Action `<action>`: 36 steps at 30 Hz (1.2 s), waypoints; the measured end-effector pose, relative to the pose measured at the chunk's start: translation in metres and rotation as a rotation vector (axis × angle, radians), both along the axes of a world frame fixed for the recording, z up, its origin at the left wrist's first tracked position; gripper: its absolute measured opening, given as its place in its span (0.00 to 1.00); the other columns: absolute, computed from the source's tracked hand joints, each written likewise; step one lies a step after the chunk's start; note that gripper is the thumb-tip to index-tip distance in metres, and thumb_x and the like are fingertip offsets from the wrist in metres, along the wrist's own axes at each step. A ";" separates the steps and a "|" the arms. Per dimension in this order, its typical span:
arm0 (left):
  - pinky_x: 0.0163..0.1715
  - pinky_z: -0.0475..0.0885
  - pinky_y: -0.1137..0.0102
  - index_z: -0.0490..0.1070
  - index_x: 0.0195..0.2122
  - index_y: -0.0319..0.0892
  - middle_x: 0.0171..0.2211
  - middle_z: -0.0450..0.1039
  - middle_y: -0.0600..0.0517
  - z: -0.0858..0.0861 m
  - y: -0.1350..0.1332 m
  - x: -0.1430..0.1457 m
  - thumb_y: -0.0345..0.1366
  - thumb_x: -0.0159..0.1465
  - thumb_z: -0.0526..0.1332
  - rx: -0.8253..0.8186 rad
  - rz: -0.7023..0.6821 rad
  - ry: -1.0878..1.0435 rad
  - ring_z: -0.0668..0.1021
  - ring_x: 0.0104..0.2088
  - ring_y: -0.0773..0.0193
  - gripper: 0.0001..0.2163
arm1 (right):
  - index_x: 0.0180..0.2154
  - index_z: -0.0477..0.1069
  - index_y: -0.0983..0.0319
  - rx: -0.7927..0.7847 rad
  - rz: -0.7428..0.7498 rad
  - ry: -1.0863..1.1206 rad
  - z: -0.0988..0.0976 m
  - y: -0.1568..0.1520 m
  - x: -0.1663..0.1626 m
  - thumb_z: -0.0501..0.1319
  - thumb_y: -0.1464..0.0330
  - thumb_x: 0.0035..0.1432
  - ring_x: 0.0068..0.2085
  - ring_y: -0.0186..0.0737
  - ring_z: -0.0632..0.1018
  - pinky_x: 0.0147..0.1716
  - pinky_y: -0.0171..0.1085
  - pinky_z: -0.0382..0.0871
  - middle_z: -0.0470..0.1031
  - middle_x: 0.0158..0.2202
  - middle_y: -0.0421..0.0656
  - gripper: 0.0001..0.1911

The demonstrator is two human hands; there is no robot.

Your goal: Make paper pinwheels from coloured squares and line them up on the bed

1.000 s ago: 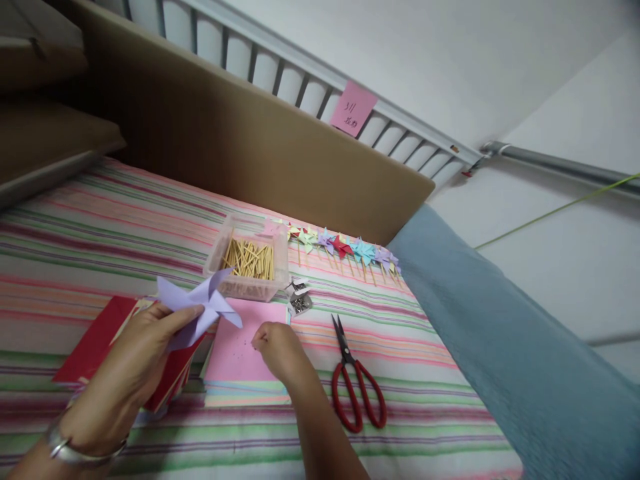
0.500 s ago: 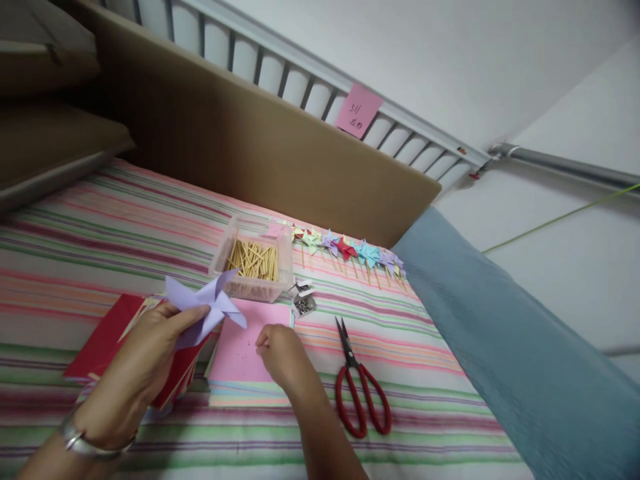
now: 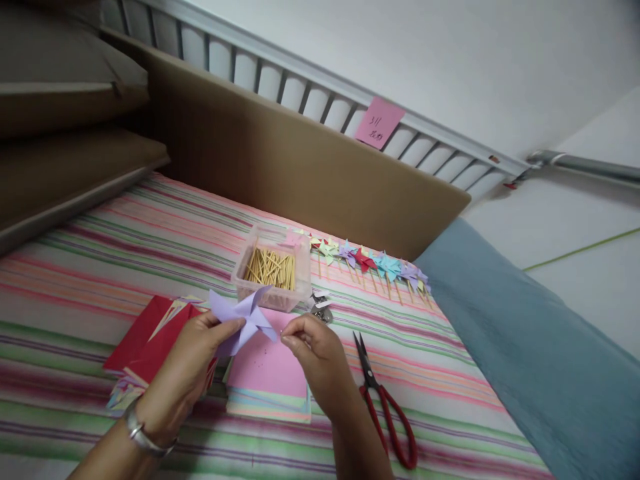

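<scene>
My left hand (image 3: 187,363) pinches a folded lilac paper pinwheel (image 3: 241,317) at its centre, held just above a pad of coloured paper with a pink top sheet (image 3: 267,373). Close to the pinwheel's right side, my right hand (image 3: 315,353) has thumb and forefinger pressed together; whatever sits in the pinch is too small to make out. A silver bracelet circles my left wrist.
A clear plastic box of wooden sticks (image 3: 273,273) stands behind the pinwheel, a small heap of pins (image 3: 320,307) beside it. Red-handled scissors (image 3: 385,407) lie at the right. Finished pinwheels (image 3: 373,263) line the cardboard panel (image 3: 300,167). Red paper sheets (image 3: 150,337) lie left.
My right hand has lifted off the pink sheet and come up beside the pinwheel, fingers pinched. The left hand with the pinwheel moved right, as the view shifted too.
</scene>
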State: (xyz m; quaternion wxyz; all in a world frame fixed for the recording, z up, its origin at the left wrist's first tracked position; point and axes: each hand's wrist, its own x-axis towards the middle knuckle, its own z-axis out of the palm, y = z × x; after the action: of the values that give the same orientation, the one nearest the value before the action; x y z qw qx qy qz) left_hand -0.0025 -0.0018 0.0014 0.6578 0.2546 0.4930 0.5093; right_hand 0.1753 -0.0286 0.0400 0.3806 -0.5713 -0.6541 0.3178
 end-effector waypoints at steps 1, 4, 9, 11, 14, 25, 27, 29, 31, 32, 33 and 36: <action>0.26 0.69 0.73 0.79 0.28 0.38 0.24 0.80 0.50 -0.002 -0.001 0.003 0.34 0.44 0.72 0.010 -0.015 0.006 0.77 0.24 0.63 0.10 | 0.27 0.71 0.60 0.054 0.008 0.014 0.001 -0.001 -0.003 0.58 0.73 0.53 0.36 0.38 0.74 0.39 0.34 0.66 0.73 0.31 0.41 0.05; 0.25 0.69 0.74 0.79 0.28 0.39 0.24 0.80 0.50 -0.003 -0.003 0.010 0.36 0.45 0.71 0.024 -0.058 0.034 0.77 0.24 0.64 0.09 | 0.29 0.73 0.59 0.140 0.003 -0.003 -0.001 -0.003 -0.010 0.59 0.74 0.54 0.55 0.42 0.68 0.56 0.41 0.58 0.71 0.50 0.44 0.06; 0.25 0.69 0.72 0.79 0.26 0.40 0.23 0.79 0.50 0.004 -0.008 0.018 0.38 0.43 0.72 0.037 -0.045 0.064 0.76 0.23 0.62 0.10 | 0.30 0.75 0.57 0.092 -0.005 -0.048 -0.010 -0.004 -0.017 0.61 0.75 0.55 0.67 0.42 0.50 0.63 0.46 0.44 0.53 0.66 0.40 0.07; 0.25 0.69 0.72 0.80 0.25 0.40 0.23 0.79 0.51 0.006 -0.009 0.020 0.38 0.43 0.72 0.054 -0.046 0.059 0.76 0.23 0.63 0.09 | 0.31 0.75 0.57 0.082 -0.012 -0.047 -0.012 -0.004 -0.019 0.61 0.75 0.55 0.67 0.41 0.49 0.63 0.47 0.44 0.51 0.67 0.39 0.07; 0.27 0.70 0.72 0.80 0.26 0.40 0.24 0.80 0.50 0.007 -0.009 0.021 0.37 0.44 0.72 0.079 -0.061 0.034 0.76 0.25 0.62 0.09 | 0.31 0.75 0.57 0.071 -0.037 -0.050 -0.014 -0.004 -0.021 0.61 0.74 0.55 0.67 0.42 0.49 0.63 0.48 0.44 0.51 0.67 0.40 0.06; 0.27 0.68 0.73 0.81 0.27 0.42 0.25 0.80 0.51 0.005 -0.012 0.020 0.36 0.45 0.71 0.093 -0.108 -0.033 0.76 0.25 0.64 0.07 | 0.29 0.76 0.59 -0.001 -0.065 0.015 -0.019 0.001 -0.022 0.62 0.74 0.53 0.67 0.43 0.52 0.63 0.45 0.44 0.53 0.66 0.42 0.05; 0.26 0.68 0.73 0.80 0.26 0.42 0.24 0.79 0.51 0.005 -0.012 0.020 0.36 0.45 0.71 0.099 -0.105 -0.025 0.75 0.24 0.65 0.07 | 0.29 0.76 0.59 -0.011 -0.068 0.025 -0.019 0.001 -0.022 0.62 0.74 0.52 0.66 0.43 0.53 0.63 0.45 0.45 0.53 0.66 0.42 0.05; 0.26 0.67 0.74 0.80 0.25 0.41 0.24 0.79 0.52 0.005 -0.012 0.020 0.36 0.45 0.71 0.104 -0.109 -0.019 0.74 0.24 0.65 0.06 | 0.29 0.76 0.59 -0.014 -0.076 0.042 -0.020 0.001 -0.022 0.62 0.74 0.52 0.66 0.43 0.54 0.62 0.44 0.46 0.54 0.66 0.43 0.05; 0.25 0.66 0.74 0.80 0.24 0.41 0.22 0.78 0.52 0.006 -0.012 0.020 0.36 0.45 0.71 0.106 -0.114 -0.015 0.74 0.23 0.66 0.06 | 0.29 0.75 0.59 -0.008 -0.083 0.060 -0.019 0.001 -0.022 0.62 0.74 0.52 0.66 0.43 0.55 0.62 0.44 0.47 0.55 0.65 0.44 0.05; 0.25 0.66 0.75 0.79 0.24 0.41 0.22 0.78 0.53 0.006 -0.012 0.019 0.36 0.46 0.71 0.105 -0.117 -0.014 0.73 0.23 0.66 0.06 | 0.29 0.75 0.59 -0.005 -0.085 0.067 -0.019 0.001 -0.022 0.62 0.74 0.52 0.65 0.43 0.55 0.62 0.44 0.47 0.56 0.65 0.44 0.05; 0.25 0.66 0.75 0.79 0.24 0.41 0.22 0.78 0.53 0.006 -0.012 0.019 0.36 0.46 0.71 0.104 -0.118 -0.012 0.73 0.23 0.66 0.06 | 0.29 0.75 0.59 0.001 -0.087 0.073 -0.019 0.001 -0.022 0.62 0.74 0.52 0.65 0.43 0.55 0.62 0.44 0.47 0.56 0.65 0.45 0.05; 0.26 0.66 0.75 0.80 0.26 0.41 0.23 0.78 0.53 0.007 -0.012 0.019 0.36 0.46 0.71 0.100 -0.116 -0.008 0.74 0.24 0.66 0.07 | 0.28 0.75 0.59 0.023 -0.085 0.078 -0.018 0.001 -0.022 0.62 0.73 0.52 0.65 0.44 0.56 0.62 0.44 0.47 0.57 0.65 0.46 0.04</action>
State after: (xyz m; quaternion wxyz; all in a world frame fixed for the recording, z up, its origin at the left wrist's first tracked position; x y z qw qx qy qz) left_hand 0.0163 -0.0135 0.0085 0.6748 0.3130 0.4487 0.4954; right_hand 0.1532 -0.0276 0.0216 0.4253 -0.5812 -0.6177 0.3158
